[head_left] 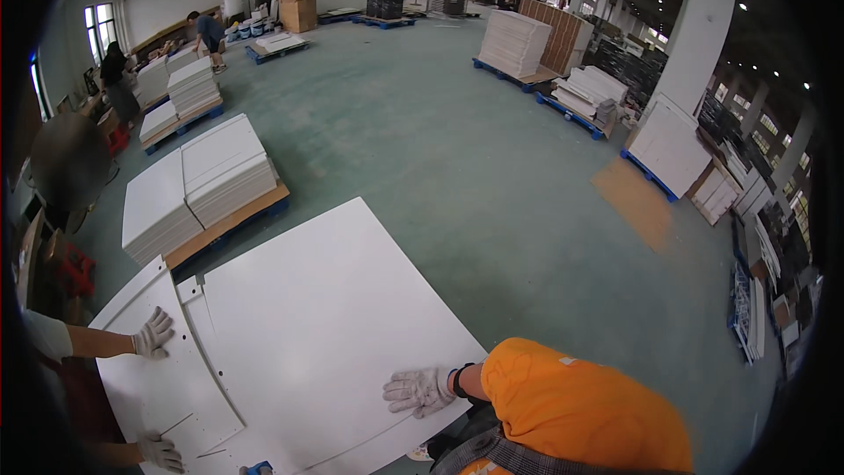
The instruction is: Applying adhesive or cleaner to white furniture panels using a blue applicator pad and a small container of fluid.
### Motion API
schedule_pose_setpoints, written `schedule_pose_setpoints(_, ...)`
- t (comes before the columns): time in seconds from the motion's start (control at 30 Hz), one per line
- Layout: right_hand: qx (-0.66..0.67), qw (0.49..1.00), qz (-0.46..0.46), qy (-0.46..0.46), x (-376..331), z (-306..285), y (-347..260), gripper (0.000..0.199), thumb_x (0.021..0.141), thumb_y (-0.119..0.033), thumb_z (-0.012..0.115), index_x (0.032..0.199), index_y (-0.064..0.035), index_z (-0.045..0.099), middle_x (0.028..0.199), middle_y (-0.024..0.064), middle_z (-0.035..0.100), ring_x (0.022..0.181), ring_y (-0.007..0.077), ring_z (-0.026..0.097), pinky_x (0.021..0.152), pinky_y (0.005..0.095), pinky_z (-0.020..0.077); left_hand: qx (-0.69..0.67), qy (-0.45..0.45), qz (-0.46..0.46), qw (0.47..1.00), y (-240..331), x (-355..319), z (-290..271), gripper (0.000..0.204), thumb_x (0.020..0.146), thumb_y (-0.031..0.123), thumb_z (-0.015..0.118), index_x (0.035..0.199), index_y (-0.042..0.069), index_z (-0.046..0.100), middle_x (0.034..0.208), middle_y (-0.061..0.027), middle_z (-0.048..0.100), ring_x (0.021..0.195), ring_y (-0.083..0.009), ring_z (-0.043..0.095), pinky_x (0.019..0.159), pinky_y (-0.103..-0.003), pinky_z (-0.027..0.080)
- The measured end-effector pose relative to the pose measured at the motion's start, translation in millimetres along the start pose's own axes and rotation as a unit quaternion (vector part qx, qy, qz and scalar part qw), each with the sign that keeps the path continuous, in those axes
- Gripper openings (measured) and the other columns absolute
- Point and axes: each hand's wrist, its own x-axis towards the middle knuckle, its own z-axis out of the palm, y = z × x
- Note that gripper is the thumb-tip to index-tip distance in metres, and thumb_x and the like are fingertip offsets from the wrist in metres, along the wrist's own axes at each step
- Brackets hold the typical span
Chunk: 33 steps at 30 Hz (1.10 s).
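Panel point(308, 325), large, white, flat, lower centre, near the wearer. Right hand point(418, 391), gloved, lies on it near the right edge, palm down, fingers extended and slightly spread, gripping nothing. Left hand out of frame, can't tell its state. Blue object point(258, 469) at bottom edge, cut off, kind unclear. Left of panel: narrower white board point(189, 361) with dark holes; can't tell if it overlaps the panel. Co-worker's gloved upper hand point(153, 334) spread on that board, co-worker's lower hand point(161, 453) at its near end, grip unclear. Beyond: stack of white panels point(202, 176) on brown sheet point(233, 222) and blue pallet point(278, 206). Green floor point(396, 123) beneath, more stacks farther off.
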Motion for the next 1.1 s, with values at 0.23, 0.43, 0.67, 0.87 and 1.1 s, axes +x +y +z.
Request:
schedule_pose_setpoints(0.23,-0.001,1.000,0.005,-0.012,4,-9,2,0.058,0.089,-0.039,0.046,0.139,-0.0102,0.038,0.148,0.0182,0.027,0.140,0.0323,0.020,0.115,0.0490,0.0117,0.061,-0.004,0.042,0.997,34,13,17,0.052,0.081,0.016,0.067,0.126,-0.005,0.048,0.103,-0.0117,0.061,0.092,-0.0209,0.056,0.085,-0.033,0.045)
schedule_pose_setpoints(0.43,-0.006,1.000,0.001,-0.018,7,2,6,0.060,0.090,-0.040,0.045,0.141,-0.0106,0.034,0.150,0.0178,0.024,0.141,0.0325,0.016,0.115,0.0491,0.0095,0.067,-0.022,0.036,0.997,50,15,19,0.051,0.079,0.018,0.068,0.121,-0.005,0.051,0.100,-0.0127,0.061,0.091,-0.0225,0.056,0.084,-0.034,0.045)
schedule_pose_setpoints(0.67,0.007,1.000,-0.003,-0.011,5,15,8,0.065,0.089,-0.042,0.046,0.143,-0.0110,0.030,0.152,0.0184,0.019,0.142,0.0327,0.013,0.116,0.0486,0.0060,0.080,0.001,0.069,0.994,72,3,23,0.047,0.078,0.018,0.066,0.117,-0.005,0.052,0.092,-0.0099,0.059,0.084,-0.0215,0.053,0.081,-0.033,0.045)
schedule_pose_setpoints(0.87,0.012,1.000,-0.001,0.002,6,18,9,0.064,0.088,-0.042,0.047,0.142,-0.0108,0.033,0.150,0.0186,0.022,0.142,0.0323,0.014,0.116,0.0484,0.0071,0.105,-0.019,0.075,0.991,65,9,21,0.049,0.079,0.017,0.065,0.122,-0.002,0.052,0.095,-0.0089,0.059,0.086,-0.0205,0.053,0.082,-0.032,0.044)
schedule_pose_setpoints(1.1,-0.012,0.998,0.006,-0.064,6,-18,-4,0.060,0.089,-0.038,0.044,0.142,-0.0110,0.034,0.150,0.0170,0.023,0.142,0.0313,0.013,0.116,0.0472,0.0079,0.020,-0.006,0.048,0.999,63,-4,19,0.055,0.082,0.011,0.062,0.131,-0.004,0.043,0.103,-0.0111,0.063,0.093,-0.0197,0.057,0.087,-0.032,0.044)
